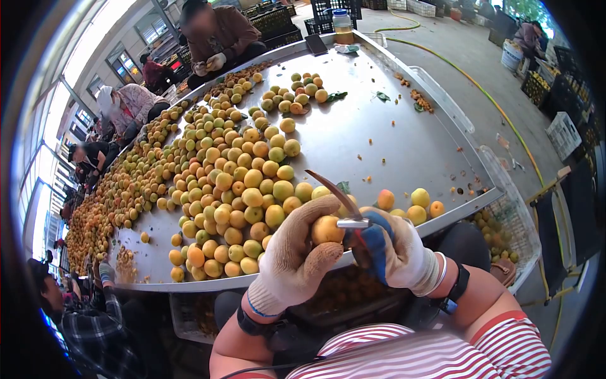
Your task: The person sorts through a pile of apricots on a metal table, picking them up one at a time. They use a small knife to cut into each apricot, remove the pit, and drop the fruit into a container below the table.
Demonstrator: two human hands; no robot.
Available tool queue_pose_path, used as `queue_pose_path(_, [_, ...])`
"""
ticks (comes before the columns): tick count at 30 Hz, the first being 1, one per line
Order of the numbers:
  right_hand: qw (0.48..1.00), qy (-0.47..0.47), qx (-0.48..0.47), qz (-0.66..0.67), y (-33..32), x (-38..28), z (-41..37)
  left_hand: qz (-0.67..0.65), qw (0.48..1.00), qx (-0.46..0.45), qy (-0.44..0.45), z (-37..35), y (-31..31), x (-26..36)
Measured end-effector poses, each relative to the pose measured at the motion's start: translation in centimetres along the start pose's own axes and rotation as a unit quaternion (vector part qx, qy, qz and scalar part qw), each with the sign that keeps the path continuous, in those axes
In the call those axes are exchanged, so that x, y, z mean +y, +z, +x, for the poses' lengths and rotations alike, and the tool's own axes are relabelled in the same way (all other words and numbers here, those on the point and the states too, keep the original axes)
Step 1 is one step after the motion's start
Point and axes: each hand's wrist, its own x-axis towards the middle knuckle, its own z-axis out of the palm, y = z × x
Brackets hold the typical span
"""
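Note:
My left hand, in a stained knit glove, is closed round a yellow-orange apricot near the table's front edge. In my right hand, also gloved, is a knife with a curved blade and a metal collar. Its blade rises up and to the left, over the far side of the apricot. The collar is right beside the fruit, and my right fingers hide most of the handle. Just beyond my hands, a large heap of apricots spreads across the metal table. Several more apricots lie right of my knife hand.
Crates of apricots stand below the table's right edge. A jar and a dark phone are at the far corner. Co-workers sit along the left side, one person at the far end. A yellow hose crosses the floor.

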Motion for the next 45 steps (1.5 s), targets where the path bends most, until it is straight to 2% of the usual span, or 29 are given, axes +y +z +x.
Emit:
queue_pose_path(2, [1.0, 0.011, 0.001, 0.011, 0.1, 0.3, 0.1, 0.208, 0.971, -0.038, 0.108, 0.4, -0.8, -0.1])
queue_pose_path(7, [0.998, 0.043, -0.007, 0.054, 1.1, 1.7, 0.0, 0.287, 0.948, -0.014, 0.133, 0.4, -0.6, -0.8])
queue_pose_path(9, [0.994, 0.022, 0.038, 0.097, 2.0, 2.0, 0.0, 0.308, 0.94, -0.007, 0.147, 0.3, -0.4, -1.0])
queue_pose_path(13, [0.999, -0.002, 0.031, 0.028, 1.8, 1.7, 0.2, 0.364, 0.916, -0.007, 0.167, 0.6, -0.3, -1.0])
queue_pose_path(14, [0.993, 0.091, 0.014, 0.068, 1.6, 0.8, 0.3, 0.382, 0.907, -0.006, 0.179, 0.7, -0.3, -1.2])
queue_pose_path(15, [0.977, 0.182, -0.003, 0.109, 1.2, 0.2, 0.5, 0.381, 0.907, -0.007, 0.178, 0.7, -0.4, -1.5])
queue_pose_path(16, [0.921, 0.258, -0.063, 0.286, 0.1, 0.4, 0.8, 0.332, 0.928, 0.002, 0.172, 0.6, -0.4, -1.9])
queue_pose_path(17, [0.824, 0.322, -0.119, 0.451, -0.9, 0.5, 0.8, 0.281, 0.945, 0.011, 0.165, 0.6, -0.3, -2.1])
queue_pose_path(18, [0.797, 0.328, -0.117, 0.493, -0.7, 0.2, 0.9, 0.28, 0.945, 0.01, 0.166, 0.7, -0.2, -2.1])
queue_pose_path(19, [0.798, 0.328, -0.118, 0.492, -0.7, -0.2, 0.8, 0.224, 0.965, 0.017, 0.133, 0.8, -0.2, -1.9])
queue_pose_path(21, [0.904, 0.203, -0.085, 0.367, -0.6, -1.0, 0.8, 0.111, 0.991, 0.033, 0.066, 0.9, -0.2, -1.4])
queue_pose_path(22, [0.957, 0.156, -0.091, 0.227, -1.4, -1.0, 0.8, 0.039, 0.998, 0.029, 0.047, 0.9, -0.2, -1.2])
queue_pose_path(23, [0.956, 0.156, -0.094, 0.229, -1.0, -0.3, 0.8, 0.041, 0.998, 0.031, 0.047, 0.8, -0.2, -0.8])
queue_pose_path(25, [0.998, -0.001, 0.026, 0.061, 0.2, 1.5, 0.7, 0.009, 0.999, 0.04, 0.029, 0.6, -0.1, -0.2])
queue_pose_path(27, [1.0, 0.026, -0.013, 0.01, -0.3, 1.4, 0.5, -0.003, 0.997, 0.044, 0.064, 0.5, -0.5, -1.2])
queue_pose_path(29, [0.991, -0.031, -0.043, -0.127, 0.0, 1.8, 0.4, 0.014, 0.994, 0.048, 0.095, 0.7, -0.4, -0.9])
queue_pose_path(31, [0.988, -0.022, -0.05, -0.145, 0.4, 2.2, 0.5, -0.006, 0.993, 0.052, 0.107, 0.7, -0.5, -1.1])
queue_pose_path(33, [0.988, -0.098, 0.0, -0.12, 1.4, 3.4, 0.4, -0.026, 0.991, 0.056, 0.119, 0.7, -0.3, -1.3])
queue_pose_path(34, [0.988, -0.099, -0.001, -0.12, 1.6, 3.6, 0.4, -0.063, 0.987, 0.074, 0.128, 0.7, -0.1, -1.5])
queue_pose_path(36, [0.963, -0.16, 0.023, -0.214, 2.1, 3.8, 0.3, -0.098, 0.981, 0.09, 0.139, 0.6, 0.3, -1.5])
queue_pose_path(39, [0.954, -0.15, 0.026, -0.258, 2.7, 4.6, 0.0, -0.149, 0.977, 0.099, 0.112, 0.5, 0.5, -1.4])
queue_pose_path(41, [0.94, -0.178, 0.05, -0.288, 3.1, 5.7, 0.0, -0.151, 0.984, 0.097, -0.013, 0.0, 0.6, -1.4])
queue_pose_path(42, [0.927, -0.194, 0.069, -0.314, 3.2, 5.9, 0.0, 0.069, 0.99, 0.115, -0.036, -0.2, 0.4, -1.7])
queue_pose_path(43, [0.913, -0.209, 0.089, -0.339, 3.2, 5.9, 0.0, 0.068, 0.99, 0.114, -0.035, -0.2, 0.3, -1.7])
queue_pose_path(45, [0.913, -0.205, 0.088, -0.341, 3.0, 5.9, -0.1, -0.088, 0.992, 0.067, -0.057, 0.1, 0.2, -1.2])
